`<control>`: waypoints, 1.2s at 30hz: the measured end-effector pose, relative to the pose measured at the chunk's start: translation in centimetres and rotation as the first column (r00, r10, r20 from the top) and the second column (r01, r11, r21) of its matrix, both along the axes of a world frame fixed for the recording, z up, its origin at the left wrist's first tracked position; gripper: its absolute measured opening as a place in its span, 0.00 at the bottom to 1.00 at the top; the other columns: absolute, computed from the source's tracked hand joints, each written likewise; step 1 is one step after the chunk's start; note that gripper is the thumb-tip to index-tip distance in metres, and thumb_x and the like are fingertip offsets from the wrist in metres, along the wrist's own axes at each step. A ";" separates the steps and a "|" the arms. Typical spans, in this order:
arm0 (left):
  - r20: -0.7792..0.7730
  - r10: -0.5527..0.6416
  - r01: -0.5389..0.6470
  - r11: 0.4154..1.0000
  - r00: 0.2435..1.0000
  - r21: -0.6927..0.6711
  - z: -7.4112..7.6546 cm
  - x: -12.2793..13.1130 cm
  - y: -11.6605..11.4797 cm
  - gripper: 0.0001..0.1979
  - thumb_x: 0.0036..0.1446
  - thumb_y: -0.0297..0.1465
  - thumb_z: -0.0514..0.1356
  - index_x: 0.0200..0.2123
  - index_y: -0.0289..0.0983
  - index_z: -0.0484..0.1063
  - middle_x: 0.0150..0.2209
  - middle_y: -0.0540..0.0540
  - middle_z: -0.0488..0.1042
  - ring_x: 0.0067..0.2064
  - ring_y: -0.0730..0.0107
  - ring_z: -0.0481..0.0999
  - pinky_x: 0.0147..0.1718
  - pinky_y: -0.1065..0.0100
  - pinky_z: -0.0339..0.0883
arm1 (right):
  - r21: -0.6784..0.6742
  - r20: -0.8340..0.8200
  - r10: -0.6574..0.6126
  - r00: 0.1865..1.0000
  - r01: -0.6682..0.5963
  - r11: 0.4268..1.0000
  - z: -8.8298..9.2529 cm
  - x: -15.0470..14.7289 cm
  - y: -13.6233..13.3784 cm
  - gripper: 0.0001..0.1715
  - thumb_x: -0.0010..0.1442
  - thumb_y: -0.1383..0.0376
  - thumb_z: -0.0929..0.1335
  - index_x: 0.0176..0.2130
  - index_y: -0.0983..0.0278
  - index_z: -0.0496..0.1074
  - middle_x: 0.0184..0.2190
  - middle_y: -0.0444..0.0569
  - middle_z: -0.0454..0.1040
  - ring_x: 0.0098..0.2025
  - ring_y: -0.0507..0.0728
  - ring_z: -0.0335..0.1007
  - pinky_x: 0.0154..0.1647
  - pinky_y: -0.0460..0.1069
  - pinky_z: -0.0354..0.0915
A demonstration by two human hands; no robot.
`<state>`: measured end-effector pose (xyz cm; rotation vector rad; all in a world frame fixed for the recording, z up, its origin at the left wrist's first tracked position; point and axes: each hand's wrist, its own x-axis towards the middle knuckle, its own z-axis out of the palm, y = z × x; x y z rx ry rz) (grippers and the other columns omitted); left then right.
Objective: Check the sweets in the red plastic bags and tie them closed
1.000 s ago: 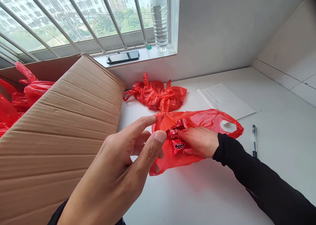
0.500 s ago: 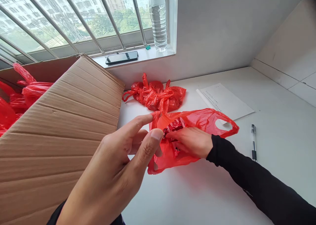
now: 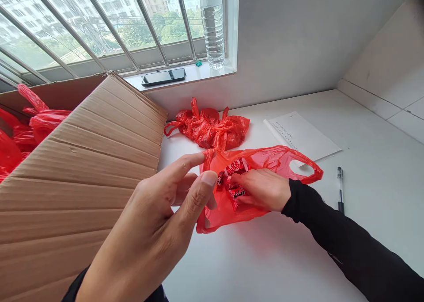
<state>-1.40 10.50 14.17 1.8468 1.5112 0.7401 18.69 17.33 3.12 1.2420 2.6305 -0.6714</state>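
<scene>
A white table spreads beneath everything I am watching, and on the left stands a tall cardboard box with red plastic bags inside. In the middle, low on the table, lies an open red bag, its mouth toward the left and one handle loop spread to the right. Just behind it sits a bunch of red bundles, and to the right of those a sheet of paper. The left hand is spread wide, thumb well apart from the forefinger, with the bag's edge hooked over its fingers; I would keep that spread firm, without pulling hard, since such thin film probably tears easily. The right hand reaches into the bag, fingers bent among the contents; I cannot tell whether it grips one. A pen lies apart, to the right. Smallest are the shiny red packets, grouped inside the bag by the right fingertips; I would handle them gently, flat and clear of the rim.
</scene>
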 end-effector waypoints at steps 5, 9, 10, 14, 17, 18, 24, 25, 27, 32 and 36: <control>0.010 -0.007 0.007 1.000 1.000 -0.011 0.0 -0.2 0.0 0.17 0.68 0.40 0.56 0.58 0.48 0.71 0.23 0.57 0.75 0.25 0.75 0.73 0.21 0.79 0.68 | -0.035 -0.050 0.000 0.999 -0.002 0.999 -0.2 -0.2 0.1 0.15 0.67 0.61 0.64 0.51 0.60 0.73 0.43 0.49 0.79 0.40 0.58 0.73 0.30 0.50 0.51; 0.007 -0.006 0.006 1.000 1.000 -0.009 0.0 0.0 0.2 0.17 0.68 0.39 0.57 0.57 0.47 0.72 0.24 0.57 0.75 0.25 0.75 0.72 0.20 0.79 0.66 | -0.021 -0.052 0.004 0.999 -0.005 1.000 -0.2 -0.2 0.2 0.15 0.68 0.62 0.63 0.49 0.60 0.75 0.41 0.48 0.80 0.39 0.58 0.73 0.29 0.50 0.50; 0.006 -0.006 0.006 1.000 1.000 -0.009 0.0 0.1 0.2 0.17 0.67 0.39 0.57 0.57 0.48 0.71 0.24 0.57 0.75 0.25 0.75 0.72 0.20 0.79 0.66 | -0.015 -0.041 0.013 0.999 -0.013 1.000 -0.2 -0.2 0.2 0.14 0.68 0.62 0.63 0.48 0.60 0.75 0.40 0.49 0.80 0.38 0.58 0.73 0.29 0.50 0.50; 0.003 0.003 -0.003 0.999 1.000 -0.033 0.0 0.2 0.1 0.17 0.67 0.39 0.57 0.57 0.48 0.72 0.24 0.57 0.75 0.25 0.76 0.73 0.21 0.80 0.67 | -0.023 -0.003 0.053 0.999 -0.053 0.998 -0.2 0.0 0.2 0.16 0.65 0.60 0.66 0.50 0.60 0.74 0.41 0.51 0.80 0.40 0.60 0.75 0.30 0.50 0.53; 0.001 0.006 -0.006 1.000 1.000 -0.028 0.0 0.1 0.0 0.17 0.67 0.39 0.57 0.57 0.47 0.72 0.24 0.57 0.74 0.25 0.75 0.72 0.21 0.80 0.67 | -0.022 0.010 0.047 0.999 -0.047 0.999 -0.1 0.1 0.1 0.20 0.62 0.58 0.69 0.53 0.61 0.72 0.43 0.53 0.79 0.42 0.63 0.76 0.32 0.51 0.56; 0.001 0.006 -0.006 1.000 1.000 -0.024 0.0 0.1 0.1 0.17 0.67 0.40 0.57 0.57 0.47 0.72 0.24 0.57 0.74 0.25 0.75 0.72 0.20 0.80 0.67 | -0.022 0.016 0.042 0.999 -0.042 0.999 -0.1 0.1 0.0 0.22 0.61 0.57 0.70 0.53 0.61 0.72 0.44 0.53 0.80 0.43 0.64 0.76 0.32 0.51 0.57; 0.011 0.000 0.001 0.999 1.000 -0.040 -0.1 0.1 0.2 0.17 0.67 0.41 0.57 0.57 0.46 0.72 0.24 0.56 0.74 0.25 0.76 0.72 0.20 0.81 0.66 | -0.005 0.024 0.054 0.998 -0.054 0.999 -0.4 -0.2 -0.1 0.21 0.61 0.60 0.70 0.52 0.65 0.71 0.46 0.56 0.79 0.45 0.64 0.76 0.35 0.52 0.60; 0.009 -0.005 0.005 1.000 1.000 -0.030 0.0 0.1 0.2 0.17 0.67 0.41 0.57 0.57 0.46 0.72 0.24 0.56 0.75 0.25 0.76 0.72 0.21 0.81 0.67 | -0.002 0.023 0.056 0.998 -0.056 0.998 -0.4 -0.3 -0.1 0.20 0.62 0.60 0.69 0.52 0.66 0.71 0.46 0.56 0.79 0.45 0.64 0.76 0.35 0.52 0.60; 0.005 -0.007 0.007 1.000 1.000 -0.029 0.1 0.2 0.2 0.17 0.67 0.41 0.57 0.57 0.46 0.72 0.25 0.56 0.75 0.25 0.76 0.72 0.22 0.81 0.68 | -0.004 0.021 0.053 0.998 -0.053 0.999 -0.4 -0.5 -0.2 0.19 0.63 0.60 0.68 0.51 0.65 0.70 0.45 0.55 0.78 0.44 0.63 0.76 0.34 0.52 0.60; 0.033 0.023 -0.021 0.998 0.999 -0.052 0.3 0.2 0.0 0.16 0.67 0.41 0.58 0.55 0.45 0.73 0.24 0.56 0.74 0.25 0.75 0.72 0.21 0.80 0.68 | 0.006 0.031 -0.001 1.000 0.001 1.000 0.3 0.1 -0.2 0.18 0.65 0.57 0.67 0.50 0.64 0.72 0.42 0.55 0.78 0.42 0.63 0.75 0.35 0.51 0.60; 0.025 -0.003 0.004 0.999 1.000 -0.053 0.2 0.2 0.1 0.17 0.67 0.40 0.58 0.57 0.46 0.72 0.24 0.56 0.74 0.25 0.75 0.71 0.21 0.79 0.67 | 0.015 0.071 -0.042 0.997 0.041 0.999 0.7 0.9 -0.1 0.15 0.63 0.57 0.69 0.46 0.62 0.74 0.39 0.55 0.78 0.40 0.62 0.75 0.34 0.51 0.59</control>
